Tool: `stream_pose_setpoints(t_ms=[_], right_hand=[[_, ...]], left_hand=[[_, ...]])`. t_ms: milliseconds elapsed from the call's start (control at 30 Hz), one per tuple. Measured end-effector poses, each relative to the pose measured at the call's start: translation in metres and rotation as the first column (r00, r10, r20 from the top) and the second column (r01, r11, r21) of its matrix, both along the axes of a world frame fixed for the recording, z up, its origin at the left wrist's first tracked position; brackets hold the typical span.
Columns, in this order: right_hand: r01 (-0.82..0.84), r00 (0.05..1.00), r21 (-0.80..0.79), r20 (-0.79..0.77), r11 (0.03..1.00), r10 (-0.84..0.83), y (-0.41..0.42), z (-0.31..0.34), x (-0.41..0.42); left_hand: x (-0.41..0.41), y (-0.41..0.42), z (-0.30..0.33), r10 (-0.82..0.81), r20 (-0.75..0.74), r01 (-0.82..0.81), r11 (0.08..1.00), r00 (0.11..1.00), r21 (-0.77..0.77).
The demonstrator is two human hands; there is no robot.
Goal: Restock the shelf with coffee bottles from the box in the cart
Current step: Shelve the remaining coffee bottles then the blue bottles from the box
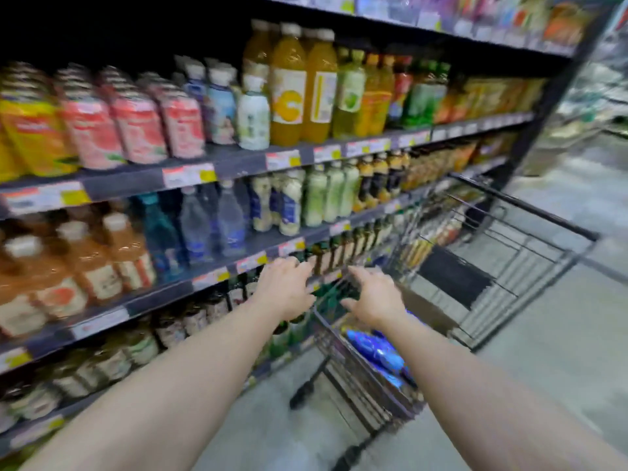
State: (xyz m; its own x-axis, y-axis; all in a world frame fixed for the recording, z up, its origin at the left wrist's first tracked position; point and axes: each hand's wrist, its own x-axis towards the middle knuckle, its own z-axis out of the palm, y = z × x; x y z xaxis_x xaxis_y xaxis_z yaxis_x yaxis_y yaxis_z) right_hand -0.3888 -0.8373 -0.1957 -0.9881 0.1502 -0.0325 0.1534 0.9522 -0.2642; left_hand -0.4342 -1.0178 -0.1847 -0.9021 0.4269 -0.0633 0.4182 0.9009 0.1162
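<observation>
Hands both open, empty: left hand nearer dark-bottle shelf; right hand over black wire cart, brown cardboard box just beyond.

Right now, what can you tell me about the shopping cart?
The shopping cart is dark metal wire, parked on the grey floor right beside the drink shelves. Its basket looks tilted in this blurry view. Blue packets lie inside near its close end, beside something brown like cardboard. Both hands reach toward that end; I cannot tell whether they touch it.
</observation>
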Motion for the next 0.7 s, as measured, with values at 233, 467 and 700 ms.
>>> stream_pose_setpoints(t_ms=[233,467,700], right_hand=[[0.215,0.967,-0.09,0.157,0.973,-0.199,0.11,-0.042,-0.011],[0.314,0.898,-0.089,0.352,0.945,-0.265,0.178,-0.089,-0.051],[0.372,0.817,-0.148,0.521,0.916,-0.247,0.209,-0.168,-0.072]], left_hand=[[-0.049,0.087,-0.038,-0.104,0.107,0.108,0.994,0.989,-0.032],[-0.119,0.146,-0.09,-0.127,0.307,0.137,0.99,0.943,-0.013],[-0.144,0.182,-0.158,-0.101,0.46,0.128,0.991,0.882,-0.028]])
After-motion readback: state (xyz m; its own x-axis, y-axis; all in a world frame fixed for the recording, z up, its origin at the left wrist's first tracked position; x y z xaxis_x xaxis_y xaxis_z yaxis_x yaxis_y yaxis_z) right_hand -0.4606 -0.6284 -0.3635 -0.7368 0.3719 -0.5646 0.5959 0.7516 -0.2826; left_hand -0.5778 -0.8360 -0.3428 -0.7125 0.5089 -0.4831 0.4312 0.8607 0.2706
